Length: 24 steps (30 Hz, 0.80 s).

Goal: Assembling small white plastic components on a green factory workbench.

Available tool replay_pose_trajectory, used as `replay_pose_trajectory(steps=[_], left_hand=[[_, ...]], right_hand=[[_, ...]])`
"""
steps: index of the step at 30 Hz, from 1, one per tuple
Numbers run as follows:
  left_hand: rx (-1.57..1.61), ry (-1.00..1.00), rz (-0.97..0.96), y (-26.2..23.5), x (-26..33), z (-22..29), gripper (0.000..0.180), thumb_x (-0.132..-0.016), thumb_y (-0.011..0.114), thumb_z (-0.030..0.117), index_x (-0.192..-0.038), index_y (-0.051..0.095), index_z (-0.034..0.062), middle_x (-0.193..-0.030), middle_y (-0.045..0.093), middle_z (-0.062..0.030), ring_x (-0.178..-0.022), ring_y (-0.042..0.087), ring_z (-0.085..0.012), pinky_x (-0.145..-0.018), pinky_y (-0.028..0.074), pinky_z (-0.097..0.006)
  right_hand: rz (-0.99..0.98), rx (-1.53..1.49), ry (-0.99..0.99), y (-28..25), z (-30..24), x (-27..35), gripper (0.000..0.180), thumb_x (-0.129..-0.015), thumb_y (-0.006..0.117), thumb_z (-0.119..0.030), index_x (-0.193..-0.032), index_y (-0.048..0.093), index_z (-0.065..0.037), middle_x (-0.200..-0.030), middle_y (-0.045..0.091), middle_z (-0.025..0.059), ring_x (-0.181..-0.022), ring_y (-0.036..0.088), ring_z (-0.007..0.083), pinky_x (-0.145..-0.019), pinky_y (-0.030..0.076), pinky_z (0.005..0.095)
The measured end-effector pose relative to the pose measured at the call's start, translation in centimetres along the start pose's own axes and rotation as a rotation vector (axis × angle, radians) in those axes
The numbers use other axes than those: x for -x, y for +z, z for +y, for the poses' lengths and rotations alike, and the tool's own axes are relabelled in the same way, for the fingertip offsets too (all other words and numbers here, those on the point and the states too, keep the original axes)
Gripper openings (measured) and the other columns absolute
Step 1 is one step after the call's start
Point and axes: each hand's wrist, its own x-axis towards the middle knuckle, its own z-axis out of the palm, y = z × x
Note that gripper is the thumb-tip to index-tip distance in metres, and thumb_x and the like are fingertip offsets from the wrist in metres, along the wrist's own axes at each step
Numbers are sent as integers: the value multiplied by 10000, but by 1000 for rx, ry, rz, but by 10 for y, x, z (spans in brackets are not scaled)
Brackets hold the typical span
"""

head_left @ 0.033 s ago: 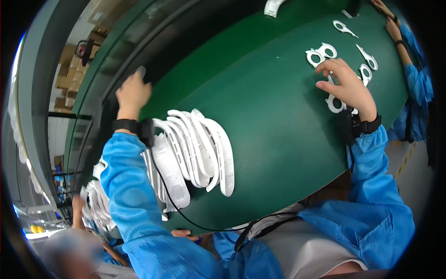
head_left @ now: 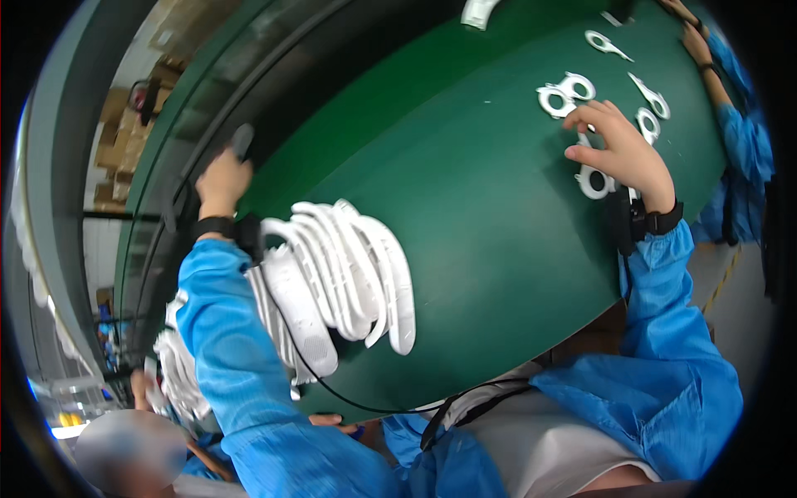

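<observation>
At the far left side of the table, my left hand [head_left: 222,183] is closed round a grey, round-ended piece [head_left: 242,141] that sticks up past the fingers; its kind is not plain. A row of curved white plastic parts [head_left: 353,274] lies stacked on edge just to the right of my left forearm. Over on the right, my right hand [head_left: 621,153] hovers with fingers bent and apart, holding nothing. Beneath and beside it lie white ring-shaped plastic parts [head_left: 594,182], partly hidden by the hand. A joined pair of rings [head_left: 556,101] rests just beyond the fingertips.
More ringed parts [head_left: 652,95] are scattered on the green table [head_left: 481,249] at the far right, near a co-worker's hands [head_left: 696,46]. A white curved piece [head_left: 478,12] lies at the far edge. Another person sits at lower left by more white parts [head_left: 180,373]. A black cable [head_left: 332,401] crosses my front.
My left hand has moved slightly left and down with the grey piece, which now shows more. The right hand stays almost in place; the whole view has shifted a little.
</observation>
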Motion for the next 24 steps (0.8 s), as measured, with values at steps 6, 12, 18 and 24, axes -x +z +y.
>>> replay_pose_trajectory(steps=[6,12,18,24], left_hand=[[40,148,-241,189,-65,-318,282,-858,563,207,-1008,608,-27,-943,637,-273,-922,607,-430,-804,472,-491],[25,2,-75,154,-81,-164,460,-794,613,306,-1080,599,-54,-1025,607,-326,-1013,566,-468,-873,453,-468],[177,475,417,-7,16,22,249,-734,639,46,-978,600,11,-1044,575,-217,-988,555,-407,-827,467,-431],[15,920,445,-69,106,98,210,-604,643,-27,-763,537,61,-826,458,-103,-790,489,-285,-650,388,-371]], right_hand=[[-234,-190,75,9,18,-22,358,-738,744,-231,-1020,617,-50,-916,572,98,-903,554,259,-770,456,352],[-115,-11,139,14,14,-14,386,-730,738,-182,-1064,581,-70,-949,564,88,-910,571,263,-762,473,375],[-184,-21,298,10,4,0,391,-718,694,-63,-1072,528,-66,-822,581,112,-702,585,281,-615,454,387],[151,-246,-259,30,-22,-20,310,-716,588,39,-1006,529,-52,-628,383,48,-576,450,206,-543,367,327]])
